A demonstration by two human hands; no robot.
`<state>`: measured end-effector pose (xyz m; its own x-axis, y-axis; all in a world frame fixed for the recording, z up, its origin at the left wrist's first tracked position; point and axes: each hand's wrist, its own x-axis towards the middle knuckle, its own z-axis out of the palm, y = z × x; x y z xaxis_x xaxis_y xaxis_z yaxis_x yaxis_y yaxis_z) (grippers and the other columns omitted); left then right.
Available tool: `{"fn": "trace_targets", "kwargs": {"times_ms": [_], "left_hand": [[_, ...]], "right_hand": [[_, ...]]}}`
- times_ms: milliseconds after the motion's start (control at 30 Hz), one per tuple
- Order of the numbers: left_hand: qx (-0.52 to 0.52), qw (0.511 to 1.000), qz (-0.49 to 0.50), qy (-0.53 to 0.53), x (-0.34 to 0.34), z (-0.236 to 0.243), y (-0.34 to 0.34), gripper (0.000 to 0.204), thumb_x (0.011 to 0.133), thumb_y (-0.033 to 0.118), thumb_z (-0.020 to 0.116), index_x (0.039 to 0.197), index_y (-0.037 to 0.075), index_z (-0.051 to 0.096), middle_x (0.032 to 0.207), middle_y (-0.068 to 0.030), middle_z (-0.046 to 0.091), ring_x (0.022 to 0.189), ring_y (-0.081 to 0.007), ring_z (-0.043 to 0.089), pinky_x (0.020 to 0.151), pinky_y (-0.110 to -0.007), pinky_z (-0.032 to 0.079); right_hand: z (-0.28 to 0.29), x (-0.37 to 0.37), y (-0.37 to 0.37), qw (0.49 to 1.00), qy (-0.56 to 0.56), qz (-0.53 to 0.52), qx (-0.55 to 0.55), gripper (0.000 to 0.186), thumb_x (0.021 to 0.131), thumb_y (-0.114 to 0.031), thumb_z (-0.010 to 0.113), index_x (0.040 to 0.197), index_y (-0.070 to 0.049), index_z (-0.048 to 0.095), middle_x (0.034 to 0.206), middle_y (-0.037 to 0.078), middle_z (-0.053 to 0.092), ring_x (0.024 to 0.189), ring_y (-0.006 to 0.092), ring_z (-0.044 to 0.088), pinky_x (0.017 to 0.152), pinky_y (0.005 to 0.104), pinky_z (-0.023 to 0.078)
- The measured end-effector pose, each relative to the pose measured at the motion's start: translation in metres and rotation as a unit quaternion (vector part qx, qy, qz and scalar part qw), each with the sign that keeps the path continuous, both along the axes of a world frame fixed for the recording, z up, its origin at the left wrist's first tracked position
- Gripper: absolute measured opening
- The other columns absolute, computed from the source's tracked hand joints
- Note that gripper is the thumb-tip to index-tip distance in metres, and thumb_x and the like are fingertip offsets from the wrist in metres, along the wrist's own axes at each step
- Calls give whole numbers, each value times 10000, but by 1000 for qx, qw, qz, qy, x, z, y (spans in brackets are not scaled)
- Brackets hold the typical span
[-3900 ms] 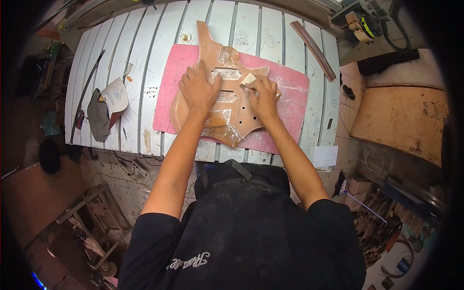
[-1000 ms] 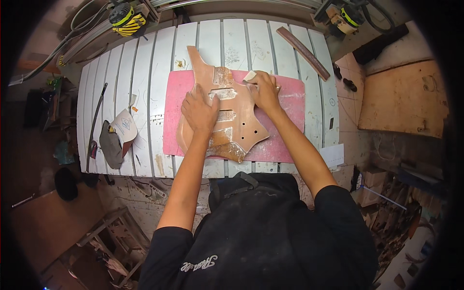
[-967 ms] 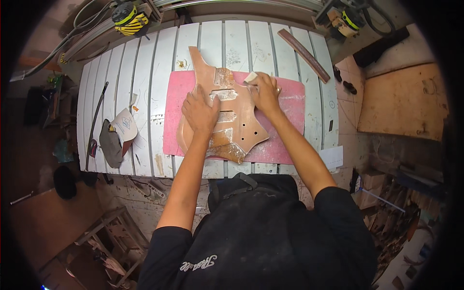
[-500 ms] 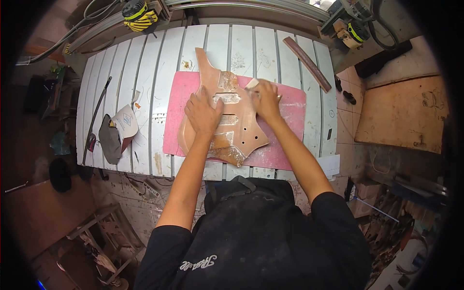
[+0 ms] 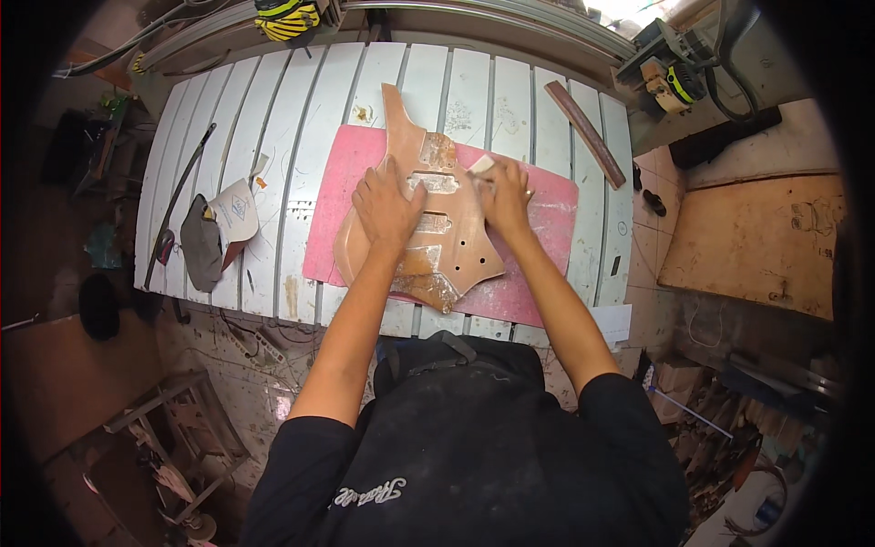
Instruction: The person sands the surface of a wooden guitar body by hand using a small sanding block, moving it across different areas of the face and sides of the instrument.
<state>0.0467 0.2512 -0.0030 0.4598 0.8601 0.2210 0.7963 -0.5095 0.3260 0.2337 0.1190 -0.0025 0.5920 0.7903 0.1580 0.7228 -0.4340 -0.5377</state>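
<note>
Fingers of the right hand pinch a pale block by the far right edge of a wooden electric-guitar body, on whose left side the left hand lies, thumb spread from its fingers, the body lying across a pink mat on the white slatted worktop.

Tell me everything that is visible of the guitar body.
The electric guitar body looks like bare brown wood, with dusty cavities along its middle and three dark holes at lower right. It lies flat on a pink mat, its long horn passing the far edge. The left hand rests on it; the right hand holds a pale block at its right edge.
</note>
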Motion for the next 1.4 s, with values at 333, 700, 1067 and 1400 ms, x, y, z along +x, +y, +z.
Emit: {"fn": "trace_targets", "kwargs": {"times_ms": [333,700,1067,1400], "left_hand": [[12,1000,9,-6,-10,3,3,793,892,536,708,1538,102,559,1270,-240,595,1185,-421,578,1036,-544,424],[2,1000,11,-2,-8,1,2,796,901,556,688,1540,99,560,1303,-236,595,1200,-407,570,1063,-529,398],[-2,1000,-7,7,-2,0,-2,787,904,553,686,1528,87,573,1317,-244,587,1209,-409,567,1063,-526,406],[-16,1000,-2,-5,-5,8,1,788,910,523,710,1539,75,552,1309,-264,594,1193,-443,573,1050,-553,432]], "right_hand": [[-16,-86,-96,973,-13,225,50,110,893,-165,753,979,-98,745,1385,205,644,1259,406,559,1066,557,406],[-14,-102,-106,986,9,161,30,141,873,-165,759,1013,-149,774,1430,166,609,1310,405,537,1055,571,422],[-4,-9,-14,999,20,-2,29,133,927,-182,763,1035,-106,748,1336,170,616,1268,426,525,1046,601,417],[-12,-48,-49,996,12,92,-7,97,904,-166,755,982,-112,733,1280,159,621,1240,400,542,1029,560,416]]}}
